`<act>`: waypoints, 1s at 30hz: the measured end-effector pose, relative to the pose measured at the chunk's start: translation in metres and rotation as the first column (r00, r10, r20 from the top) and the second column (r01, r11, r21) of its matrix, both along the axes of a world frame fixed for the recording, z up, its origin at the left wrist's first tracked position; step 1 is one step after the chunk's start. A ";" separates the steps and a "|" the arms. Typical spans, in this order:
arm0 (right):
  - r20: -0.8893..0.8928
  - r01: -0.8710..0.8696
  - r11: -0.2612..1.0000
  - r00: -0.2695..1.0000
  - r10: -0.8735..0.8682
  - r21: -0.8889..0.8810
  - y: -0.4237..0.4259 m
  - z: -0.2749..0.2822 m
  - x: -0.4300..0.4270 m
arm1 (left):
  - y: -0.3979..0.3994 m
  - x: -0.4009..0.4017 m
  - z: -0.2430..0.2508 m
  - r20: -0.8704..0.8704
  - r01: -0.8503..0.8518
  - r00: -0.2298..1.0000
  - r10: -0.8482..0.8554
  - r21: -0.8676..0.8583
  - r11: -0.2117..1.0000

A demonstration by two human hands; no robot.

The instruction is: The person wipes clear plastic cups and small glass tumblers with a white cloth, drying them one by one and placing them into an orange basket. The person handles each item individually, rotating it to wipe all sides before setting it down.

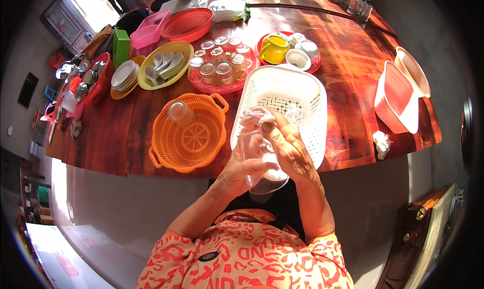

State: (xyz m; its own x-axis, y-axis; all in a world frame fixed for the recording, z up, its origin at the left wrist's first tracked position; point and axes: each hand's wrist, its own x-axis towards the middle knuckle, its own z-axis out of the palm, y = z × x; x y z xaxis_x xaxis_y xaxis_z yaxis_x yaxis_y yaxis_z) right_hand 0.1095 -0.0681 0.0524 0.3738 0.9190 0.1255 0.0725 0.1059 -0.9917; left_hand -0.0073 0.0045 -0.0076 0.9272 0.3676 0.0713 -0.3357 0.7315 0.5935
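In my left hand (242, 172) I hold a clear drinking glass (266, 183), tilted over the near edge of the table. My right hand (291, 145) grips a pale crumpled cloth (257, 117) at the glass's other end. Both hands are above the near part of a white perforated plastic basket (320, 100); something clear, too unclear to name, lies inside it. To the left, an orange plastic colander (196, 138) has one glass (180, 113) lying in it. Behind, a red tray (249, 75) bears several upside-down glasses (223, 69).
Another red tray (317, 66) holds a yellow pitcher (274, 49) and white cups. Left stand a yellow bowl (145, 77) with spoons and dishes, stacked white plates (124, 74) and a red basin (107, 68). At right are a pink basin (395, 96) and a crumpled cloth (382, 143).
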 end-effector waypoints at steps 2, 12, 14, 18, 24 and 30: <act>0.046 0.071 0.997 0.997 -0.069 -0.037 0.003 -0.003 -0.002 | -0.001 0.001 -0.006 -0.011 -0.072 0.997 0.072 0.015 0.997; -0.444 -0.045 0.997 0.896 0.012 -0.063 -0.002 -0.014 0.003 | -0.002 -0.001 -0.012 -0.011 -0.142 0.990 0.142 -0.099 0.985; -0.495 -0.054 0.996 0.869 0.013 -0.069 -0.003 -0.022 0.003 | 0.000 0.000 -0.014 -0.005 -0.181 0.984 0.181 -0.048 0.982; -0.634 -0.019 1.000 0.773 0.014 0.000 -0.003 -0.045 -0.002 | 0.010 0.005 -0.010 0.006 -0.249 0.968 0.250 0.094 0.964; -0.603 0.018 0.984 0.788 -0.123 -0.177 -0.014 -0.067 -0.008 | 0.016 0.004 -0.005 -0.040 -0.315 0.948 0.317 0.039 0.948; -0.375 0.213 0.974 0.899 -0.225 -0.074 -0.035 -0.030 -0.002 | 0.031 -0.001 -0.012 -0.110 -0.252 0.965 0.238 -0.138 0.958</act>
